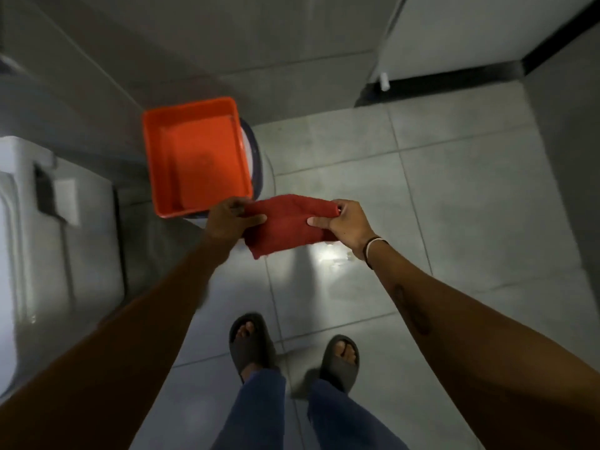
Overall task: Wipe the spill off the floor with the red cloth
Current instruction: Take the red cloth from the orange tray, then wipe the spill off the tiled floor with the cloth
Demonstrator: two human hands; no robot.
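I hold the red cloth stretched between both hands, well above the grey tiled floor. My left hand pinches its left edge and my right hand pinches its right edge. The lower corner of the cloth hangs loose. Just below and right of the cloth, a wet, shiny patch, the spill, glints on the tiles near my right wrist. My feet in dark slippers stand nearer to me than the patch.
An orange plastic basin sits on top of a round bucket just beyond my left hand. A white toilet fills the left side. A white door with a doorstop and black skirting lie at the far right.
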